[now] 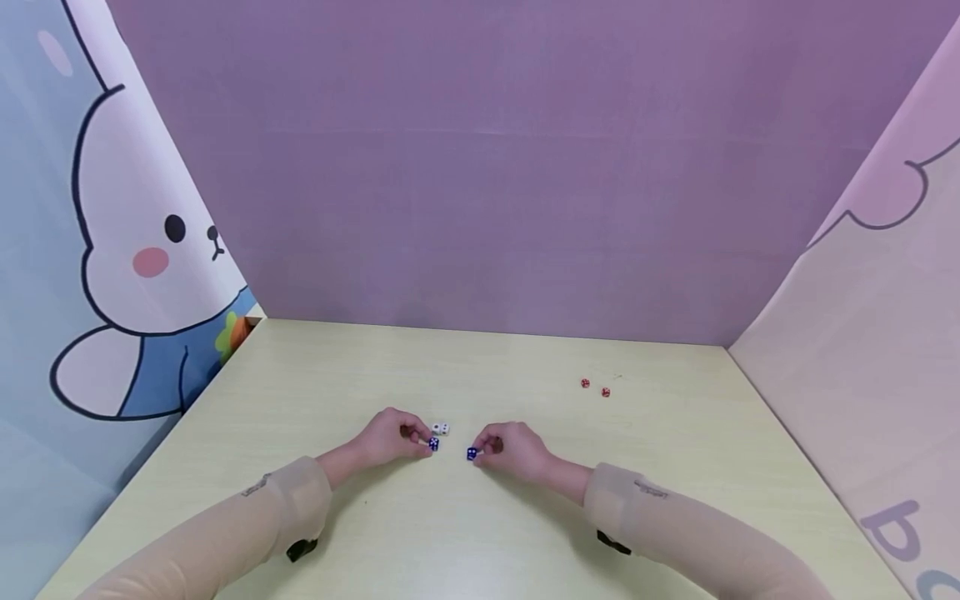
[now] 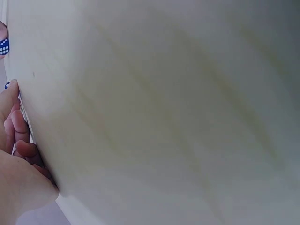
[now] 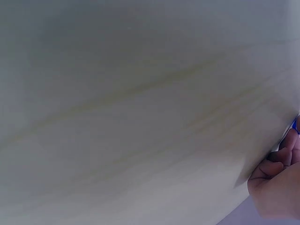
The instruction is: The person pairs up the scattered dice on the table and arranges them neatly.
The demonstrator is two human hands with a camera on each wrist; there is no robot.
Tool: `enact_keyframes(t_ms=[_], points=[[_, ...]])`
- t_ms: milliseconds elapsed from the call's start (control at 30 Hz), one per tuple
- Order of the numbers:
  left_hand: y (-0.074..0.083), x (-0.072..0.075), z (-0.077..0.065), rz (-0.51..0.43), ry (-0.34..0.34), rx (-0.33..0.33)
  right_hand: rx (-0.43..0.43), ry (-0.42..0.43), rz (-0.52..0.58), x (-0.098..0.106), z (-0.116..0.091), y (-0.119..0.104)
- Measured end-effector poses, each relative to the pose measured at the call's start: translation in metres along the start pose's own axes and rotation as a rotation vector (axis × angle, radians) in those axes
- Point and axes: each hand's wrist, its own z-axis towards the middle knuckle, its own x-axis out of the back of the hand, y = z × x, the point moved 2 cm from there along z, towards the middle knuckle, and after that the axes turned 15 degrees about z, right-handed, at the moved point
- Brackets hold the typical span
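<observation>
My left hand (image 1: 392,437) pinches a blue die (image 1: 433,444) with white pips between thumb and fingers, low over the table. Just behind that die, two white dice (image 1: 441,429) sit side by side. A short gap to the right, my right hand (image 1: 517,451) pinches another blue die (image 1: 472,453). In the left wrist view, the left hand's fingers (image 2: 21,124) are at the left edge, and the right hand's blue die (image 2: 4,47) shows above them. Only a sliver of blue die (image 3: 295,124) is visible beside the right hand in the right wrist view.
Two red dice (image 1: 596,387) lie farther back on the pale wooden table (image 1: 420,533), to the right. A purple panel (image 1: 487,167) stands along the back edge. Printed cloths hang at the left (image 1: 150,208) and right (image 1: 885,333).
</observation>
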Motion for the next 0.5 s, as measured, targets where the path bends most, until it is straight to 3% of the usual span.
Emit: enact_keyframes(t_ms=[500], points=[[-0.004,-0.003,0.003,-0.002,0.009,-0.021,-0.017,0.016,-0.021,-0.016,0.016,-0.016]])
